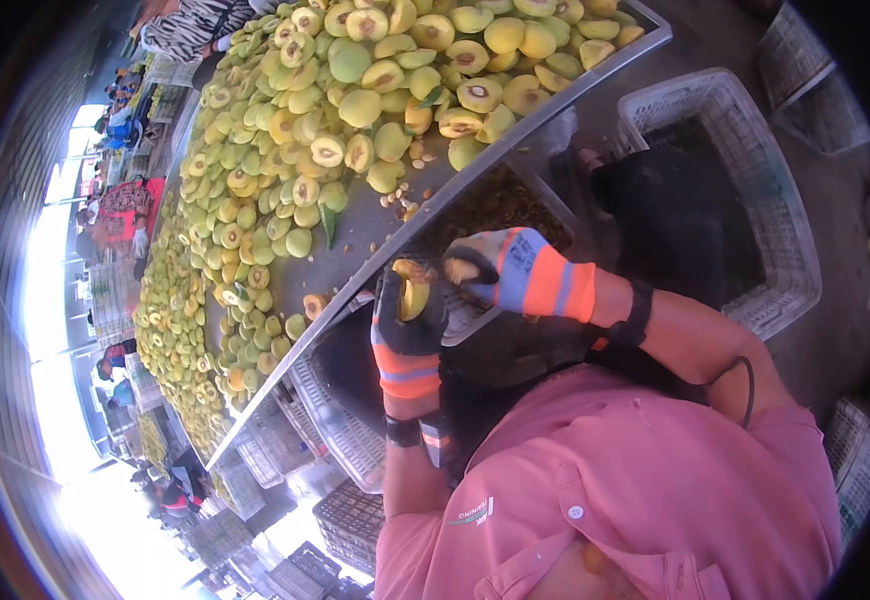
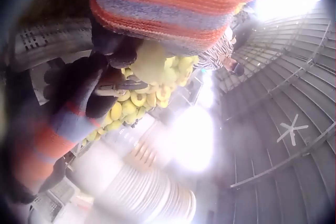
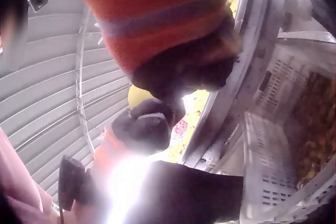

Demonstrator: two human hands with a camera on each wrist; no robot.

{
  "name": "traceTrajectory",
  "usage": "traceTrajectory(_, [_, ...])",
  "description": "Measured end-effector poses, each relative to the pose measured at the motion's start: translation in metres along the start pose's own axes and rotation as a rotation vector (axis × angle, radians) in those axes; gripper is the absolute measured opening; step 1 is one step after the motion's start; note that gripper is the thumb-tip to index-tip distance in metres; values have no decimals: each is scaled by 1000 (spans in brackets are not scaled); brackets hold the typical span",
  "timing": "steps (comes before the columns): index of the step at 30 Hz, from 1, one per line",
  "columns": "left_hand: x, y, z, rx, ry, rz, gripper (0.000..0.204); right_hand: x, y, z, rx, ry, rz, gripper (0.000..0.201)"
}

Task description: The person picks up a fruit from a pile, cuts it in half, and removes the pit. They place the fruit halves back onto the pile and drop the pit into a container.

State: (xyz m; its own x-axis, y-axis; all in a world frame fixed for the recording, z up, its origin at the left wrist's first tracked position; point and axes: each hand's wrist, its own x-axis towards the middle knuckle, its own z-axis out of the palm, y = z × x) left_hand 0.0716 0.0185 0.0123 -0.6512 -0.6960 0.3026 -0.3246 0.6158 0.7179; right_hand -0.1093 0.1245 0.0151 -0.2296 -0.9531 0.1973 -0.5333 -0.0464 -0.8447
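Both hands wear orange and grey-blue knit gloves with black palms. In the head view the left hand [image 1: 410,325] grips a cut yellow-green fruit [image 1: 415,298], like a peach or plum, by the tray's near edge. The same fruit [image 3: 139,96] shows above the left hand's dark fingers in the right wrist view. Beside it, the right hand [image 1: 520,268] holds a small knife-like tool [image 2: 123,86] with a pale handle and dark tip, pointed toward the fruit. The right fingers hide part of this tool.
A metal-edged table [image 1: 425,212] slopes across the front, heaped with halved fruit [image 1: 295,140]. Below its edge sits a white crate [image 3: 270,166] of brown pits [image 3: 317,124]. A large white crate [image 1: 790,190] stands right. Other people and crates fill the far left.
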Motion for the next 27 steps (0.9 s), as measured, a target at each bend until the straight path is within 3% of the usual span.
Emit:
traceTrajectory(3, [0, 10, 6, -57, -107, -37, 51, 0, 7, 3, -75, 11, -49, 32])
traceTrajectory(5, [0, 16, -3, -385, -198, -370, 46, 5, 12, -2, -173, -49, 1, 34])
traceTrajectory(7, [-8, 14, -9, -433, -247, -510, 42, 7, 18, 0, -197, -38, -27, 32])
traceTrajectory(9, [-12, 10, -9, -255, -262, -433, 41, 7, 19, 0, -281, -73, -33, 30])
traceTrajectory(12, [-19, 27, -19, -150, -303, -308, 43, 8, 34, 1, -273, -84, 213, 30])
traceTrajectory(13, [-21, 30, -22, -105, -285, -206, 43, 10, 40, -2, -296, -240, 337, 29])
traceTrajectory(18, [-8, 35, -51, 121, -173, 256, 41, 2, 31, 5, -321, -294, 388, 31])
traceTrajectory(19, [-7, 47, -66, 304, -137, 180, 36, 2, 36, 10, -345, -310, 395, 31])
traceTrajectory(21, [-16, 41, -100, 541, 37, 211, 34, 3, 39, 15, -378, -283, 410, 31])
traceTrajectory(22, [-25, 25, -117, 272, 103, -111, 34, 6, 31, 9, -291, -231, 409, 31])
traceTrajectory(24, [-43, -5, -153, -486, 580, -639, 33, 12, 13, -6, -114, -134, 405, 33])
traceTrajectory(25, [-56, -24, -168, -313, 607, -649, 25, 12, 21, -1, -180, -144, 392, 35])
traceTrajectory(26, [-72, -50, -189, -140, 587, -788, 25, 9, 31, 10, -233, -189, 375, 37])
traceTrajectory(27, [-92, -81, -200, 197, 506, -611, 26, 5, 43, 21, -289, -228, 359, 40])
